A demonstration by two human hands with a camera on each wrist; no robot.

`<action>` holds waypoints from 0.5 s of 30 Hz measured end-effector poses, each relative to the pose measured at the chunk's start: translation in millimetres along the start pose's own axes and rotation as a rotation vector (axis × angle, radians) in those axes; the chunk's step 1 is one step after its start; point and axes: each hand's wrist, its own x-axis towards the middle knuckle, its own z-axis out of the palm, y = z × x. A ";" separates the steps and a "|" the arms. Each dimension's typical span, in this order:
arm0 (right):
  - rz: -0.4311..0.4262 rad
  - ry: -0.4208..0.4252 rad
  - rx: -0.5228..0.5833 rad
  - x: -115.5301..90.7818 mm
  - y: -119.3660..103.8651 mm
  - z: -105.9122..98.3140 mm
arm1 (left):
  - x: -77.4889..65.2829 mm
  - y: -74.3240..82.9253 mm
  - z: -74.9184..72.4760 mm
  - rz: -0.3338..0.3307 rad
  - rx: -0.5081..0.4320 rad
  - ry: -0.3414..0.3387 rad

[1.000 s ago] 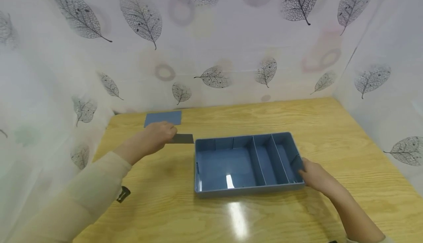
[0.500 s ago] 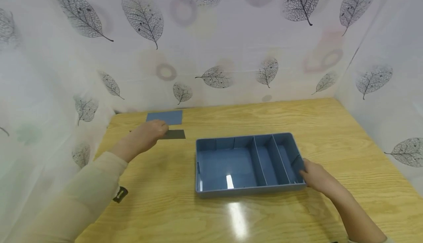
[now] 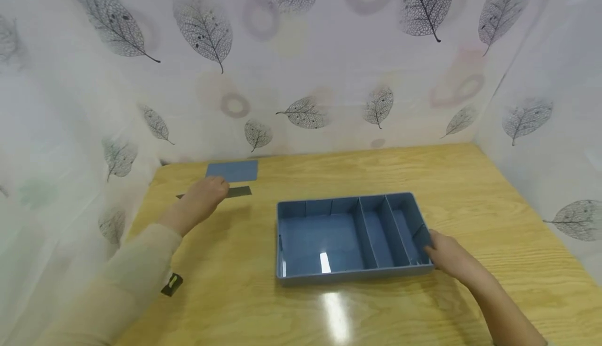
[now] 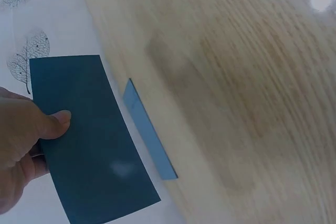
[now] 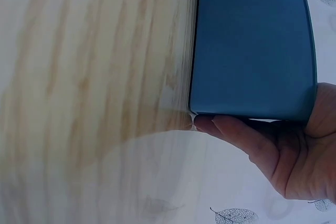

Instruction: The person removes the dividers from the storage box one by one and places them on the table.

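My left hand (image 3: 199, 199) pinches a thin, flat rectangular panel (image 4: 100, 150), dark blue-grey, with the thumb across its face. In the head view this panel is seen nearly edge-on, above the table and partly behind the hand. Just beyond it a second blue panel (image 3: 232, 171) lies flat at the table's far left edge. A blue compartment tray (image 3: 352, 274) stands mid-table, with one wide section and two narrow ones on the right. My right hand (image 3: 453, 257) grips the tray's right end at the near corner, its fingers against the end wall in the right wrist view.
The wooden table (image 3: 494, 205) is enclosed by leaf-patterned sheeting (image 3: 305, 64) at the back and both sides. A small dark device (image 3: 172, 285) shows beside the left sleeve. Wood surface lies between the held panel and the tray.
My left hand has moved left, away from the tray, carrying the panel, which has tilted so that less of its face shows. The right hand and tray stay in place.
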 end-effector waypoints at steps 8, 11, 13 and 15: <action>0.007 -0.009 -0.010 -0.1 -0.7 -1.0 | -5.4 -4.2 15.0 -0.071 -0.010 -0.038; 0.006 -0.002 -0.006 0.2 -0.2 -0.4 | -6.1 -4.9 18.7 -0.075 -0.001 -0.023; 0.012 -0.005 -0.001 0.1 -0.1 -0.3 | -6.8 -5.6 22.0 -0.071 0.014 -0.009; 0.017 -0.006 -0.001 0.0 -0.3 -0.3 | -7.1 -6.5 25.8 -0.070 0.022 0.003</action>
